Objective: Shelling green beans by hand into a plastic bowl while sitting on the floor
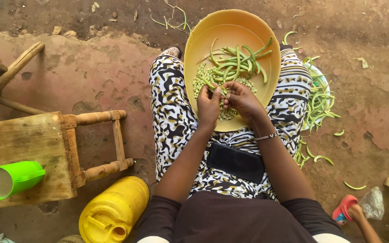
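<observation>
Head view: I look down at my lap. The ground (91,67) is bare brown dirt, and it is the biggest thing I see. My patterned skirt (172,121) covers my legs. On my lap sits a big yellow bowl (203,40), tipped a little toward me. To my left is a wooden stool (28,144), and a green cup (12,179) lies on its side on the seat. A yellow jug (113,211) stands on the ground just beside my left leg. A black phone (235,162) rests on my lap, between my arms and below the bowl.

Inside the bowl there is a bunch of long green pods (239,60), and near them a pile of small pale beans (203,81). More empty pods (318,103) lie in a heap on the ground to my right, beside my leg.

My left hand (209,105) and my right hand (244,99) meet over the near part of the bowl. They touch each other. The fingers of both hands are pinched shut on one green pod (209,83), which sticks out above my left hand. A thin bracelet (266,136) is on my right wrist.
</observation>
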